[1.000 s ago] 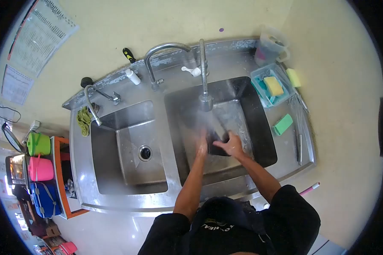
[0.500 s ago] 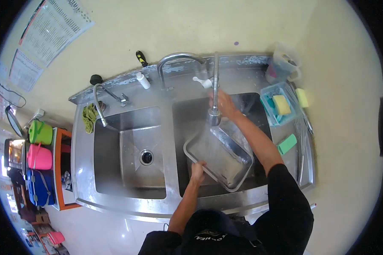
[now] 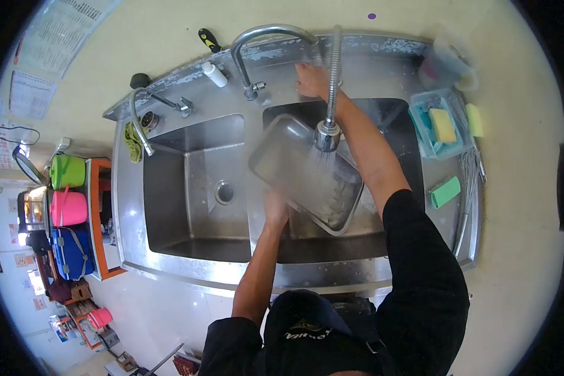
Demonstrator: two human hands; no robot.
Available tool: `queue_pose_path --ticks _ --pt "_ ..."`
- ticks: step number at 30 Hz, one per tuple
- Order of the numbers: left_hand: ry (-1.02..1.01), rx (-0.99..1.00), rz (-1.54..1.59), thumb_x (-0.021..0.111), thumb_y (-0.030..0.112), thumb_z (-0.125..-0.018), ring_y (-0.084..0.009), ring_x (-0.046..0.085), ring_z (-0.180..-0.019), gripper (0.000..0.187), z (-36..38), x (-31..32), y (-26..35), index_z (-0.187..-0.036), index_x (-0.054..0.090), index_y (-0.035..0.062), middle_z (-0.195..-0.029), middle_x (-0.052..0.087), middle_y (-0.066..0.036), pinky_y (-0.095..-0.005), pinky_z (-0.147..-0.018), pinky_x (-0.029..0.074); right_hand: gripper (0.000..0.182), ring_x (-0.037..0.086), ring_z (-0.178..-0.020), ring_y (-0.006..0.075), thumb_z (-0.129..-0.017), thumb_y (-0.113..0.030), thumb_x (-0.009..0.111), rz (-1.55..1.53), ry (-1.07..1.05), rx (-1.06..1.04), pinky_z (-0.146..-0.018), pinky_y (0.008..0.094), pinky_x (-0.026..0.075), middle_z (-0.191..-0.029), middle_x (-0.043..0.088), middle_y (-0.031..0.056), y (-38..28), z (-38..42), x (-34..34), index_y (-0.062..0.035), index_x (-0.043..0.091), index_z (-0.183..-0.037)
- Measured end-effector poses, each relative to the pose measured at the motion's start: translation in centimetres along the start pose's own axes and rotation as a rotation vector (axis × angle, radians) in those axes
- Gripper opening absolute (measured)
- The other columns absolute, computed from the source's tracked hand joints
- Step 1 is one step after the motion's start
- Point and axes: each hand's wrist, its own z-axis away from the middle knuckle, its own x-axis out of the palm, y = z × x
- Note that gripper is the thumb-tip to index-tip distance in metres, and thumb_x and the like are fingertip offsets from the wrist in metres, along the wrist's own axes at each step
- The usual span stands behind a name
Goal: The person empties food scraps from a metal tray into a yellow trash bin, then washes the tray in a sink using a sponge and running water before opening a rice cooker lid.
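A rectangular steel pan [image 3: 323, 188] is tilted over the right sink basin [image 3: 376, 241]. My left hand [image 3: 274, 208], somewhat blurred, is closed on its near left rim. Water sprays from the hanging spray head [image 3: 327, 136] into the pan. Behind the basin, my right hand [image 3: 312, 80] is closed where the tap's white lever was seen earlier; the hand covers that lever. The spray head's coiled hose [image 3: 335, 69] hangs in front of my right forearm.
A curved faucet [image 3: 235, 56] stands left of my right hand. The left basin [image 3: 216, 225] has a drain. On the right ledge are a blue tub [image 3: 423, 147] with a yellow sponge [image 3: 443, 125], a green sponge [image 3: 445, 192], a whisk [image 3: 467, 169] and a plastic jug [image 3: 442, 66].
My right hand has moved from over the basin back onto the tap lever, and water now runs from the spray head. The pan has shifted left with my left hand. The view has shifted too.
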Motion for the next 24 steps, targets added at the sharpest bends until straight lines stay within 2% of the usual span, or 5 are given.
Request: queue_pose_path --ticks 4,11,17,21,24 --pt "0.054 -0.187 0.227 0.050 0.009 -0.075 -0.0249 0.058 -0.083 0.030 2.3 -1.5 0.1 -0.101 0.053 -0.0043 -0.090 0.058 -0.011 -0.0380 -0.073 0.047 0.048 0.057 -0.102 0.0293 -0.076 -0.019 0.062 -0.423 0.597 -0.260 -0.088 0.0388 0.044 -0.106 0.059 0.0182 1.0 2.8 1.7 0.0009 0.046 -0.117" --pt "-0.003 -0.192 0.241 0.049 0.017 -0.079 -0.0258 0.059 -0.084 0.035 3.3 -3.4 0.7 -0.107 0.051 -0.0033 -0.096 0.058 -0.013 -0.0378 -0.075 0.048 0.044 0.057 -0.099 0.0214 -0.077 -0.031 0.065 -1.203 0.298 0.052 -0.088 0.0345 0.041 -0.102 0.061 0.0121 -1.7 26.7 0.1 0.0009 0.057 -0.105" --pt "-0.335 -0.494 0.300 0.048 0.033 -0.085 -0.0280 0.061 -0.088 0.047 8.6 -1.4 3.8 -0.118 0.045 -0.0005 -0.104 0.058 -0.015 -0.0410 -0.078 0.050 0.060 0.059 -0.075 0.0255 -0.057 -0.049 0.078 -0.369 0.372 -0.383 -0.074 0.0373 0.046 -0.079 0.060 0.0113 -4.0 42.9 -4.2 0.0007 0.058 -0.084" --pt "-0.928 -0.602 0.284 0.045 0.051 -0.087 -0.0287 0.065 -0.082 0.065 14.2 -4.0 8.8 -0.124 0.040 -0.0019 -0.106 0.058 -0.019 -0.0375 -0.070 0.055 0.029 0.046 -0.058 0.0137 -0.082 -0.026 0.059 -0.779 0.856 0.467 -0.054 0.0314 0.040 -0.065 0.052 0.0036 -6.4 40.9 -6.1 0.0033 0.059 -0.081" --pt "-1.049 -0.295 0.018 0.042 0.052 -0.088 -0.0280 0.066 -0.073 0.066 17.3 -8.7 11.0 -0.125 0.039 -0.0018 -0.100 0.060 -0.020 -0.0337 -0.064 0.056 0.069 0.053 -0.087 0.0175 -0.087 -0.056 0.045 -1.037 0.331 1.119 -0.082 0.0310 0.042 -0.101 0.059 0.0115 -0.8 38.4 -3.1 0.0092 0.055 -0.106"
